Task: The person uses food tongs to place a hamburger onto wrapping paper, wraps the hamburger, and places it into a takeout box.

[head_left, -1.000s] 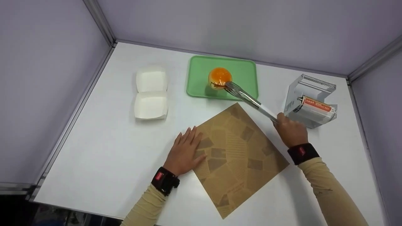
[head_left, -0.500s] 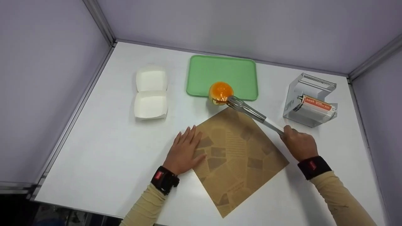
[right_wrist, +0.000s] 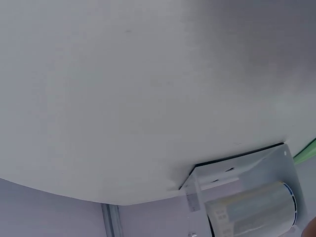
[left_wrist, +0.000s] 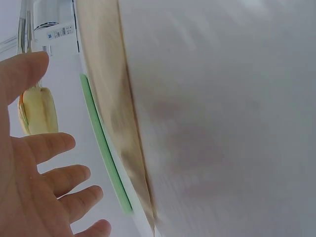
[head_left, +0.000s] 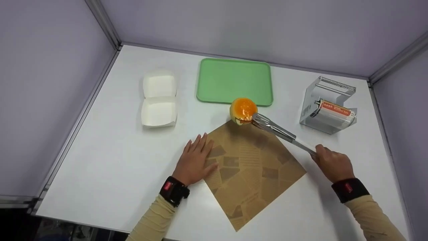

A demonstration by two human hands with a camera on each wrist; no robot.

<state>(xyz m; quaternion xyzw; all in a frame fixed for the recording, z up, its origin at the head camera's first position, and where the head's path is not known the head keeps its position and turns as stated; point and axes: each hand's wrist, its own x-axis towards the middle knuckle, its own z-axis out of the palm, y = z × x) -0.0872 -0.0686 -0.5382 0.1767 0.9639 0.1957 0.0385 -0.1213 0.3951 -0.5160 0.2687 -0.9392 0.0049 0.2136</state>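
In the head view my right hand (head_left: 334, 163) grips metal tongs (head_left: 282, 133) by the handle end. Their slotted tips pinch a burger (head_left: 244, 108) with a glossy orange bun top. It hangs over the far corner of a square of brown printed wrapping paper (head_left: 249, 174), in front of the green tray (head_left: 235, 78). My left hand (head_left: 193, 163) rests on the paper's left corner, fingers straight and slightly spread. In the left wrist view the burger (left_wrist: 40, 111) appears behind this hand (left_wrist: 44, 182). Only a sliver of my right hand (right_wrist: 310, 229) shows in the right wrist view.
An opened white clamshell box (head_left: 159, 113) lies on the white table (head_left: 110, 150), left of the tray. At the right stands a metal dispenser (head_left: 321, 125) holding a roll with an orange label (head_left: 336, 110). Grey-purple walls (head_left: 234, 26) enclose the table's back and sides.
My right hand has drawn the tongs and burger toward me and slightly right, off the green tray to over the paper's far corner. My left hand has stayed in place.
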